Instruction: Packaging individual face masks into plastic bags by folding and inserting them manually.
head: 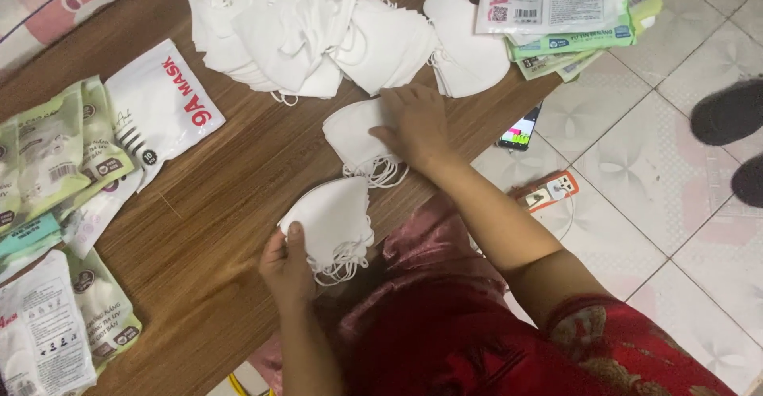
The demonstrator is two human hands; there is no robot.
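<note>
Two small stacks of white masks lie on the wooden counter (222, 205); the left hand (288, 265) pinches the near stack (332, 223) at its edge, thumb on top; the right hand (415, 124) rests flat, fingers spread, on the far stack (355, 135); beyond lies one big heap of loose masks (318, 30); sealed packets (56, 205) lie to the left; their number I cannot tell.

Heap of white folded face masks (318, 34) at far edge of brown wooden table (230, 205); flat plastic mask packets (71, 173) at left; two small mask stacks (350, 181) placed nearer.
</note>
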